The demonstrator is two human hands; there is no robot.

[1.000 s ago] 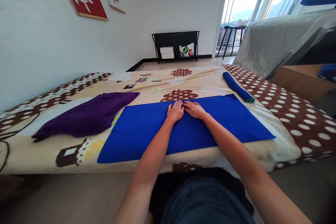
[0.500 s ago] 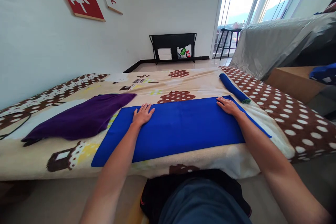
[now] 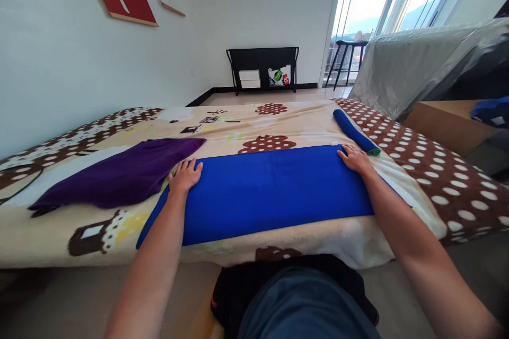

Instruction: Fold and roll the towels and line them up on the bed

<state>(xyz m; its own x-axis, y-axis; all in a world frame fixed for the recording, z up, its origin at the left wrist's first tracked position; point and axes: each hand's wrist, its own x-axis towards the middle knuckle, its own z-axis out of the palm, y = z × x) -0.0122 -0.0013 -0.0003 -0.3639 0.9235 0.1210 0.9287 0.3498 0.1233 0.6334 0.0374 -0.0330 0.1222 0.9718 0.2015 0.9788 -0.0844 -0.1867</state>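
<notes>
A blue towel (image 3: 270, 190) lies flat in a long strip across the bed in front of me. My left hand (image 3: 185, 175) rests on its far left corner, fingers spread. Over the far right corner lies my right hand (image 3: 355, 159), also with fingers apart, and a small white tag (image 3: 334, 143) pokes out beside it at the far edge. Beyond that hand is a rolled blue towel (image 3: 355, 131) with a green end. To the left of the strip a purple towel (image 3: 123, 175) is spread, its near edge slightly uneven.
The bed carries a cream patterned blanket (image 3: 222, 254) with a brown dotted border (image 3: 449, 169). A black rack (image 3: 262, 57) stands against the far wall. On the right are a cardboard box (image 3: 445, 119) and a plastic-covered piece of furniture (image 3: 413, 58). A stool (image 3: 348, 58) stands by the window.
My left hand has slid left to the towel's far left corner. My right hand has shifted slightly right, and the white tag now shows beside it.
</notes>
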